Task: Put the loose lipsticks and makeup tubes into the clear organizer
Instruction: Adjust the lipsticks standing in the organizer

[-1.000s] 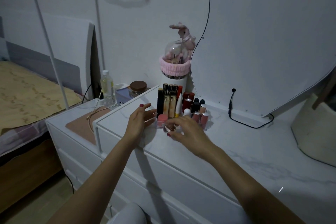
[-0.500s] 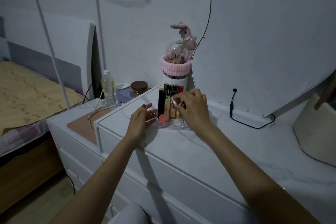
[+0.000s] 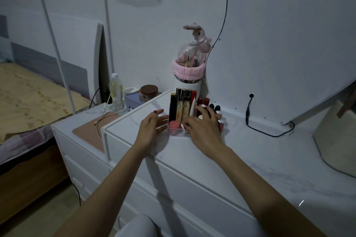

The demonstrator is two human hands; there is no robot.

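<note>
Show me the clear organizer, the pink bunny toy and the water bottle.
clear organizer [image 3: 178, 133], head view, front wall, lower left
pink bunny toy [image 3: 200, 37], head view, body
water bottle [image 3: 116, 90], head view, middle of bottle

The white marble-patterned bench [image 3: 221, 161] carries a clear plastic organizer [image 3: 178, 132] of upright tubes, a white-based glass dome with pink band [image 3: 187, 81], a large white-backed mirror [image 3: 289, 44] and a black cable [image 3: 256, 127].

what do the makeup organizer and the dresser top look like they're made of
Organizer: clear hard plastic, probably acrylic; the pink jar and the tubes show through its glossy front wall. Dresser top: white with faint grey veins, smooth; marble-look stone or laminate, cannot tell which.
</note>
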